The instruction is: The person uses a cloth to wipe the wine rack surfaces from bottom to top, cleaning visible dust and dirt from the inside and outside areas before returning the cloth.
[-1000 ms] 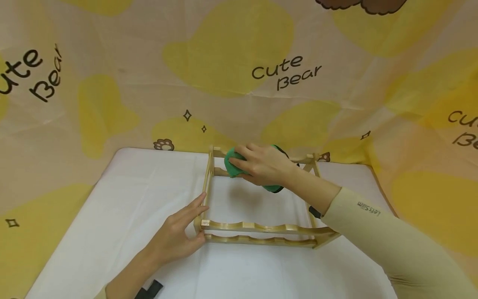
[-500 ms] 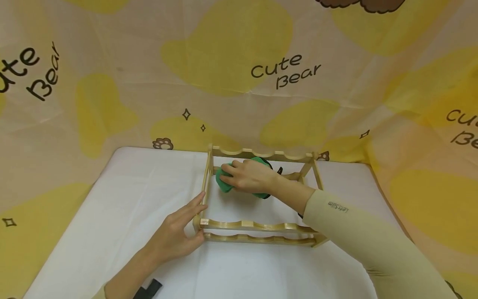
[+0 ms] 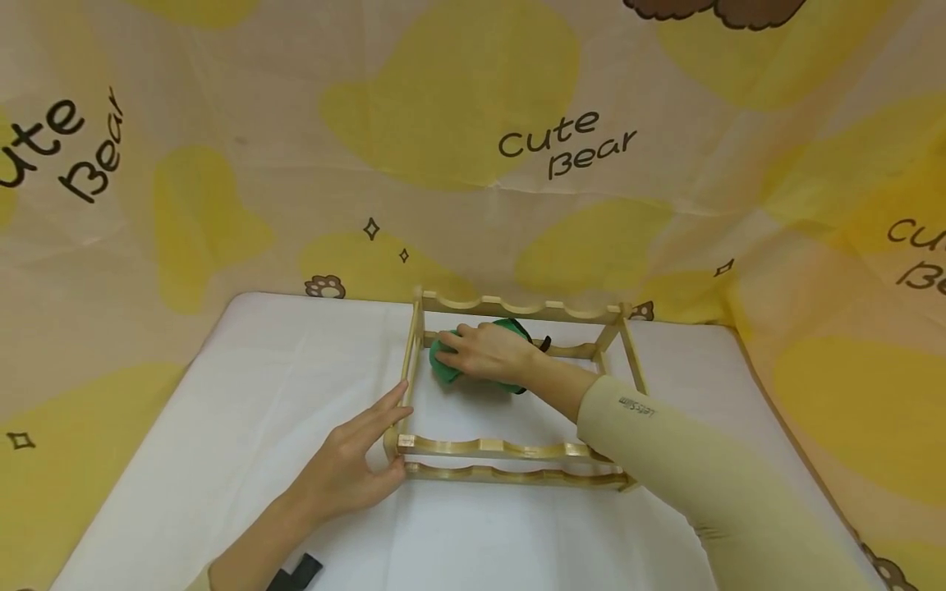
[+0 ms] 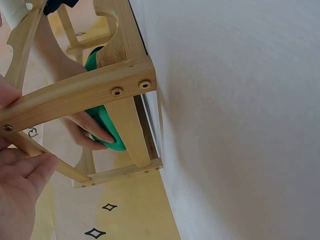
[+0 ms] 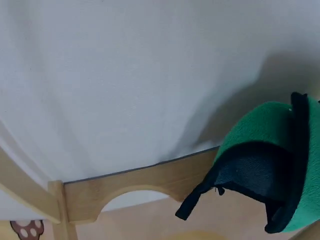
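My right hand (image 3: 488, 353) grips a green cloth (image 3: 445, 368) with black edging and a black strap. It holds the cloth inside the wooden rack (image 3: 489, 448), by the lower back rail near the left end. The rack has scalloped rails at front and back. On its left end rests my left hand (image 3: 347, 468), fingers along the side and thumb at the front corner; in the left wrist view it holds the wooden bars (image 4: 75, 97). Dark lining shows inside the folded cloth (image 5: 260, 120) in the right wrist view. My right fingers hide part of it.
The rack stands on a table (image 3: 244, 369) covered in white. Behind and beside the table hangs a yellow patterned backdrop (image 3: 443, 172). A small black piece (image 3: 305, 568) shows by my left forearm.
My right hand has brought the cloth from the upper back rail down and slightly left to the lower one. My left hand stays at the rack's left end.
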Demonstrator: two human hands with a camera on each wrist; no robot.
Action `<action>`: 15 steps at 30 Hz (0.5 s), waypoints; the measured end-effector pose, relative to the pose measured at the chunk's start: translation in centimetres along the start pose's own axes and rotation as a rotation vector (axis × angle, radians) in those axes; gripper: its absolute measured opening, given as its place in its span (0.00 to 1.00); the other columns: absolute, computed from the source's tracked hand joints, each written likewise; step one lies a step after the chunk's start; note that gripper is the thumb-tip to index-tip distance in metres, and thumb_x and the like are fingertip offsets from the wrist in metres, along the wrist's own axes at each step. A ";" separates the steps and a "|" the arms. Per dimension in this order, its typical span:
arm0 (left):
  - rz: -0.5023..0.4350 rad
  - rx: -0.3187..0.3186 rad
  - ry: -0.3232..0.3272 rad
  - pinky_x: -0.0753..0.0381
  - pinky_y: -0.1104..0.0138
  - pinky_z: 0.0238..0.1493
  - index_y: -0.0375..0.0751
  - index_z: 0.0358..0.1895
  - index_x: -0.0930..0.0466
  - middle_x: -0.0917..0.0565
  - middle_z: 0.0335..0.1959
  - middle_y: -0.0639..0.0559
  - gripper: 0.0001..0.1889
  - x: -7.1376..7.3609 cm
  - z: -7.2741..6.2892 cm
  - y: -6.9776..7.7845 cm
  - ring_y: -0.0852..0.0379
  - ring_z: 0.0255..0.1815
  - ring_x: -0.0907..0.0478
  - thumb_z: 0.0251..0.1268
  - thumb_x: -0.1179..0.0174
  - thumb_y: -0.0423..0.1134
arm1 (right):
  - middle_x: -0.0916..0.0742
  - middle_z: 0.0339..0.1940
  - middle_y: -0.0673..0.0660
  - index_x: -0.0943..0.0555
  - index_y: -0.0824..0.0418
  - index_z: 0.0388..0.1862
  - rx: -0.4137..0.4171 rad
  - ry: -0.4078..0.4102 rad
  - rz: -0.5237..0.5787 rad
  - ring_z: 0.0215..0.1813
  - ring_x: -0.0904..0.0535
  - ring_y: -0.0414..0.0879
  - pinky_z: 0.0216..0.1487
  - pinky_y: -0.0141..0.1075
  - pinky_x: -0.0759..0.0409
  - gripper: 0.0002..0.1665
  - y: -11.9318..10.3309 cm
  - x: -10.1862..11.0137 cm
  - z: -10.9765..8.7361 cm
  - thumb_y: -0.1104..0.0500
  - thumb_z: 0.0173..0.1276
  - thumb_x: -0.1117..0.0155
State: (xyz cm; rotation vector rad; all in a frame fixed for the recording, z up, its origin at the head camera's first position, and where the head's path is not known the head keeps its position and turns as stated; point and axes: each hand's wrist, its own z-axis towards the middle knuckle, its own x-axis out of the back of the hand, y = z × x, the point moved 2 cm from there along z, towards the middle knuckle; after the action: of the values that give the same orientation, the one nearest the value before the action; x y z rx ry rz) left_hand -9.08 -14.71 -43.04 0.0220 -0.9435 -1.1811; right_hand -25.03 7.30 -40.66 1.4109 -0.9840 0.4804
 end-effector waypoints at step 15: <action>-0.003 0.011 -0.010 0.27 0.72 0.69 0.29 0.63 0.21 0.30 0.75 0.31 0.32 -0.1 -0.1 -0.2 0.38 0.68 0.22 0.46 0.33 0.22 | 0.31 0.82 0.55 0.29 0.48 0.80 -0.010 -0.130 0.066 0.59 0.19 0.48 0.42 0.31 0.13 0.31 -0.2 -2.0 0.0 0.56 0.81 0.40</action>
State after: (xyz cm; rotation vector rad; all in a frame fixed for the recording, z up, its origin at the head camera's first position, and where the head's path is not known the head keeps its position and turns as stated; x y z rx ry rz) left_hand -9.16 -14.73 -43.25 0.0265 -0.9588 -1.1801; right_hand -25.94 7.76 -42.37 1.4175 -1.1387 0.4356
